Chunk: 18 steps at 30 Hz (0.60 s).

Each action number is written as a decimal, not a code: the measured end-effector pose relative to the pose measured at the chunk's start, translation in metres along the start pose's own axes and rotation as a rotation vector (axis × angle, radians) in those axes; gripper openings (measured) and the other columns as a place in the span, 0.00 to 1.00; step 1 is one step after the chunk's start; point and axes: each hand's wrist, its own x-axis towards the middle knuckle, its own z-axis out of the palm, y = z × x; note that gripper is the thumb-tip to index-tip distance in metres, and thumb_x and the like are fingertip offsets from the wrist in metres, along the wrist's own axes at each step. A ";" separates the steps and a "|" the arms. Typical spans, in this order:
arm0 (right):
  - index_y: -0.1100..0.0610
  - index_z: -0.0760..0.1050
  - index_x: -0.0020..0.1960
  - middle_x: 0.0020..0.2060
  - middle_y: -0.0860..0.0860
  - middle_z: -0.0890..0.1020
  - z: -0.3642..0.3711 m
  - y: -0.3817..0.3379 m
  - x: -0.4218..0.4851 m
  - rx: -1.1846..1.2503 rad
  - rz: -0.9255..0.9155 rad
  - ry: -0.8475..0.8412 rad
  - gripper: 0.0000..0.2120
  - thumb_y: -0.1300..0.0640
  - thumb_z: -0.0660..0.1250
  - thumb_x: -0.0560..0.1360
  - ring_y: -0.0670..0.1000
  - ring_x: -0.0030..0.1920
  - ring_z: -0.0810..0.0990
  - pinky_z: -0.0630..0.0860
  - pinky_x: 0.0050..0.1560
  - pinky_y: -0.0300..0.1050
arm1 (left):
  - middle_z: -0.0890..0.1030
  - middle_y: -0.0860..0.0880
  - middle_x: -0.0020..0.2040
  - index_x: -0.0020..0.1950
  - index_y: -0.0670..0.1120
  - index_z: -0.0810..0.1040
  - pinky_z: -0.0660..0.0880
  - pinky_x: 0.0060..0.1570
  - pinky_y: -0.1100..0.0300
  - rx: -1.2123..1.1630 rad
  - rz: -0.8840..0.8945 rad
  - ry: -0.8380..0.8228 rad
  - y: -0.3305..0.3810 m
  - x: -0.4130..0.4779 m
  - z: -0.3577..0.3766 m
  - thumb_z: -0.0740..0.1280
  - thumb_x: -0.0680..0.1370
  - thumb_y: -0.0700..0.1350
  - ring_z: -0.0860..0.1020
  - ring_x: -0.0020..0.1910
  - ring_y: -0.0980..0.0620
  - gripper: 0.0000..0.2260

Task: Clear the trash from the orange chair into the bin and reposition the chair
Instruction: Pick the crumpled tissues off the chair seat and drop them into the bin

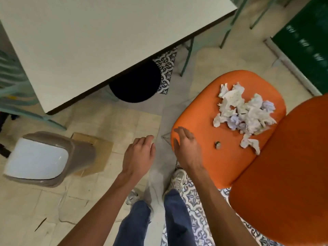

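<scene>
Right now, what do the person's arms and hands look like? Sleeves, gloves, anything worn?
Both arms are bare from the frame's bottom edge to the fingertips: no sleeves in view. The left hand and right hand have no gloves, and no rings, watch or wristband show. No cables or markings. Below them: dark blue jeans and light sneakers.

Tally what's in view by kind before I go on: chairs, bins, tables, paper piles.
Orange chair: 1
Grey-and-white chair: 1
Black bin: 1, partly under the table
Table: 1
Paper pile: 1, on the orange seat; single pieces too tangled to count
Total: 5
</scene>
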 end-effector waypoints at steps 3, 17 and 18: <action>0.55 0.77 0.69 0.70 0.55 0.79 -0.013 0.054 0.002 -0.022 0.092 -0.011 0.19 0.62 0.70 0.79 0.61 0.66 0.78 0.80 0.61 0.56 | 0.84 0.48 0.51 0.65 0.49 0.78 0.79 0.43 0.51 0.003 0.063 -0.069 0.045 0.018 0.024 0.64 0.82 0.49 0.81 0.51 0.45 0.13; 0.58 0.72 0.74 0.75 0.55 0.73 -0.011 0.193 0.001 -0.140 0.294 -0.157 0.20 0.65 0.64 0.82 0.59 0.74 0.71 0.77 0.66 0.53 | 0.80 0.50 0.61 0.70 0.51 0.74 0.79 0.54 0.48 0.005 0.330 -0.248 0.180 0.120 0.088 0.64 0.82 0.46 0.77 0.60 0.45 0.16; 0.58 0.73 0.73 0.76 0.55 0.72 -0.008 0.199 0.000 -0.126 0.293 -0.172 0.20 0.65 0.63 0.82 0.58 0.74 0.70 0.77 0.66 0.53 | 0.80 0.50 0.62 0.70 0.51 0.74 0.79 0.54 0.47 0.007 0.348 -0.249 0.186 0.128 0.093 0.64 0.82 0.45 0.77 0.60 0.45 0.16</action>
